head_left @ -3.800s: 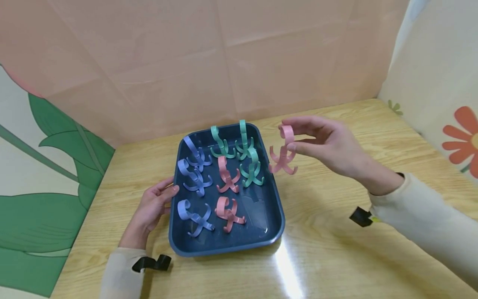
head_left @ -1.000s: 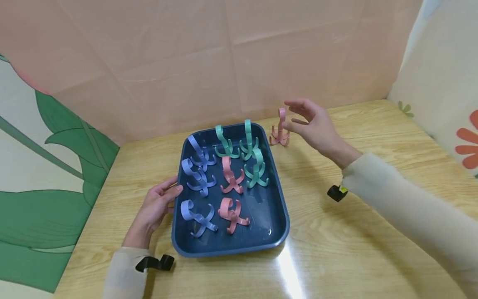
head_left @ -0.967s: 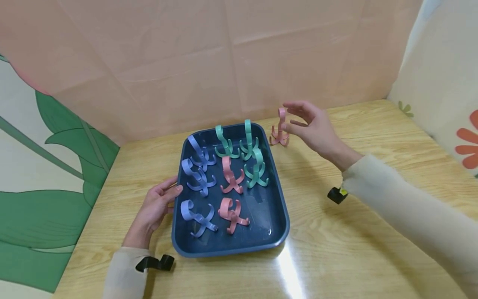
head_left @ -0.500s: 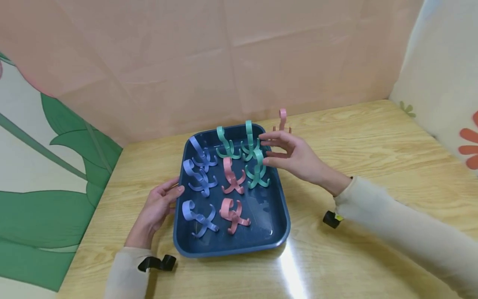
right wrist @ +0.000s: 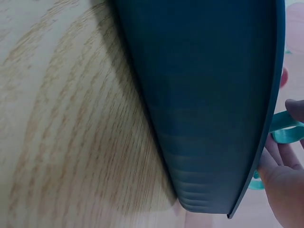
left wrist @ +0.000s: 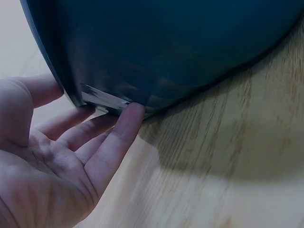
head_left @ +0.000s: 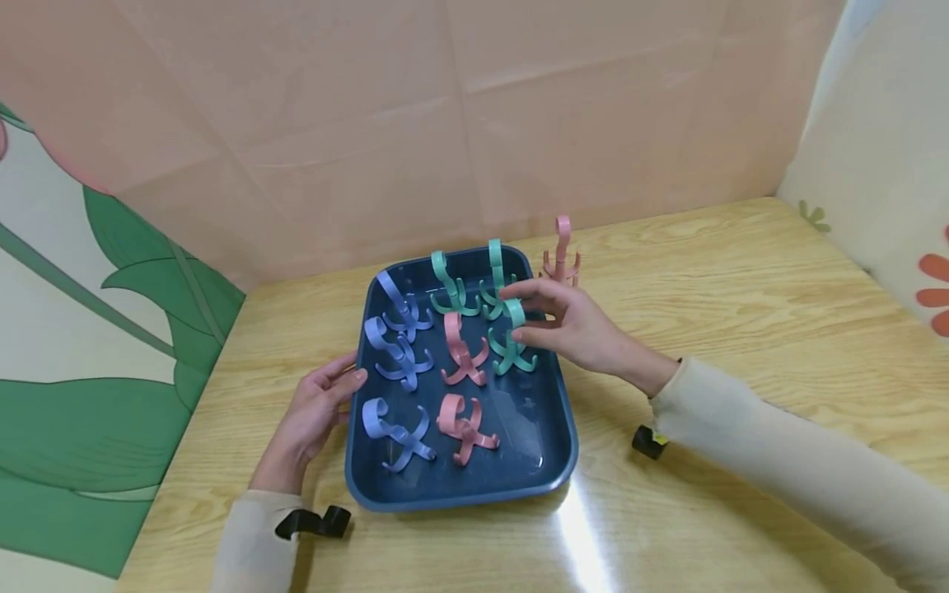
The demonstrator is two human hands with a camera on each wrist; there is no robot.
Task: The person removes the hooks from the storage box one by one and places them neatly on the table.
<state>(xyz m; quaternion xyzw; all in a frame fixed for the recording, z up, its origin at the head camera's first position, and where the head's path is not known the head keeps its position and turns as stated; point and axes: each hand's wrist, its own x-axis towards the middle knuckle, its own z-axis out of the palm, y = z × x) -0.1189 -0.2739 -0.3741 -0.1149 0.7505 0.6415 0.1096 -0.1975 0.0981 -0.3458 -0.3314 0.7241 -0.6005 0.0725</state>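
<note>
A dark blue plastic tray [head_left: 537,428] sits on the table, holding several pronged hook hangers with curved tops. The blue hangers [head_left: 400,362] form a column on its left, with pink ones [head_left: 463,362] in the middle. At the upper right stand green ones. My right hand [head_left: 582,329] has thumb and fingers around the curved top of the nearer green hook hanger [head_left: 511,350], whose prongs stay on the tray floor. My left hand [head_left: 315,408] holds the tray's left side, thumb at the rim and fingers against the outer wall [left wrist: 104,57].
Another pink hook hanger [head_left: 562,247] stands upright on the wooden table [head_left: 689,272], just beyond the tray's upper right corner. A pink sheet [head_left: 341,123] hangs behind, and a flower-patterned wall [head_left: 875,165] rises on the right.
My right hand carried a pink hook hanger out over the table, set it behind the tray and let go. It then moved down-left to the green one. The left hand stays at the tray.
</note>
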